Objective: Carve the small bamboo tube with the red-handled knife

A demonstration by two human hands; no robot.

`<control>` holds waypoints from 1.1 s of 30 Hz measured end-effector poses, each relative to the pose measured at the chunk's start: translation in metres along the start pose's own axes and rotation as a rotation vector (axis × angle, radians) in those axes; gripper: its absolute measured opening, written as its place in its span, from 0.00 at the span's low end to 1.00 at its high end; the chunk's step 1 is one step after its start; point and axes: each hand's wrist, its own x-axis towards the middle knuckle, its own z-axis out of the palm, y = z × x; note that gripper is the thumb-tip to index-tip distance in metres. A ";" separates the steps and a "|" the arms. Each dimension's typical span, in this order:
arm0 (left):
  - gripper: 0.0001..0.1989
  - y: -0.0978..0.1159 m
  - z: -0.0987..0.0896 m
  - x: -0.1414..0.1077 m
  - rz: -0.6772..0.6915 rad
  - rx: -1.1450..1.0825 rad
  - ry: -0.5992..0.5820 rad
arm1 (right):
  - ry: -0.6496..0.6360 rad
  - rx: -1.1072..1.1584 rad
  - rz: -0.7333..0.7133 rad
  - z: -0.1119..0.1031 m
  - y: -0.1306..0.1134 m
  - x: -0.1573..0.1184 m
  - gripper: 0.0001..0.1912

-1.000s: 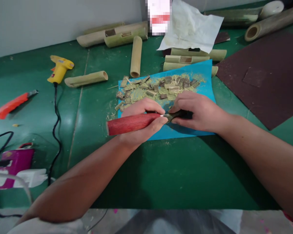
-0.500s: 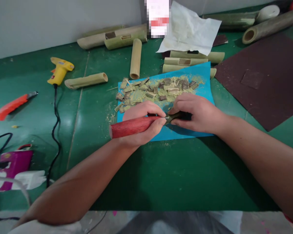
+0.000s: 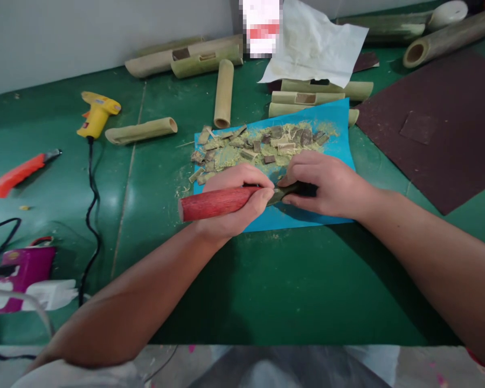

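My left hand (image 3: 250,212) is closed around a tool with a thick red wooden handle (image 3: 214,205). The handle's butt points left, and the tool's working end meets a small dark olive piece (image 3: 281,194) that looks like bamboo. Thumb and fingers of my right hand (image 3: 329,183) pinch that piece from the other side; part of it is hidden in the grip. Both hands are close together over a blue sheet (image 3: 339,116). Behind them, bamboo chips (image 3: 248,155) and pale sawdust lie scattered on the sheet.
Several cut bamboo tubes (image 3: 141,131) lie on the green table (image 3: 307,291). At left are a yellow glue gun (image 3: 99,113) with a black cord, an orange-handled cutter (image 3: 22,173) and a purple box (image 3: 28,269). A brown sheet (image 3: 448,129) lies right; white paper (image 3: 311,48) is behind.
The red handle has tilted slightly, and less of the tool's metal shows at the left fingertips. My right hand keeps its pinch in nearly the same place. The view has shifted a little.
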 end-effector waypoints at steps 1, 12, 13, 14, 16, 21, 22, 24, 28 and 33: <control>0.05 0.001 0.000 0.001 0.016 -0.002 -0.006 | 0.001 0.003 -0.003 0.000 0.000 0.000 0.05; 0.05 -0.002 -0.001 0.000 0.100 0.004 0.004 | 0.006 0.013 -0.005 0.001 0.001 0.001 0.05; 0.05 -0.002 -0.002 0.000 0.096 0.000 0.004 | 0.004 0.014 -0.002 0.001 0.001 0.001 0.05; 0.06 -0.001 -0.002 0.000 0.093 0.000 0.002 | 0.002 0.013 0.000 0.001 0.001 0.001 0.05; 0.06 -0.001 -0.002 0.000 0.087 0.009 -0.012 | -0.003 0.009 0.003 0.001 0.001 0.001 0.06; 0.03 0.001 -0.002 0.001 0.070 0.039 -0.024 | 0.008 0.015 0.003 0.001 0.001 0.001 0.05; 0.02 0.001 -0.002 0.001 0.068 0.043 -0.020 | 0.011 0.018 0.004 0.001 0.001 0.001 0.05; 0.03 0.001 -0.002 0.000 0.065 0.045 -0.015 | 0.010 0.024 0.008 0.001 0.001 0.001 0.04; 0.05 0.000 -0.002 0.000 0.064 0.040 -0.010 | -0.002 0.026 0.013 0.000 0.000 0.001 0.05; 0.02 0.000 -0.003 0.000 0.076 0.041 -0.023 | 0.009 0.016 0.002 0.002 0.000 0.001 0.05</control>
